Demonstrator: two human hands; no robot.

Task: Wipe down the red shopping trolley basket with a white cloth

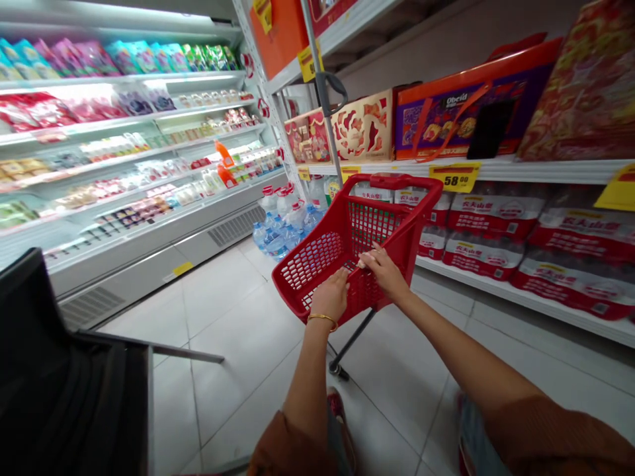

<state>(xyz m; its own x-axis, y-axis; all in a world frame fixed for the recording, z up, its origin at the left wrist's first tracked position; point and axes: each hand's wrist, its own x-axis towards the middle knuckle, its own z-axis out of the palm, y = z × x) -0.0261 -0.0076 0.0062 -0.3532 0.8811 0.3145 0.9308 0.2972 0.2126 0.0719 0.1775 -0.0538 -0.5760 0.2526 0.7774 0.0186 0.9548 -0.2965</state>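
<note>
A red plastic shopping basket (317, 261) on a wheeled stand sits tilted in the aisle ahead of me. Both hands rest on its near rim. My left hand (331, 295), with a gold bangle at the wrist, has its fingers curled over the rim. My right hand (383, 268) grips the same rim just to the right, fingers closed on the mesh edge. The basket looks empty from here.
An open chiller (124, 158) with packaged goods runs along the left. Shelves on the right hold gift boxes (446, 116) and packs of bottled water (496, 225). Large water bottles (280, 228) stand on the tiled floor ahead. A dark object (59, 383) fills the lower left.
</note>
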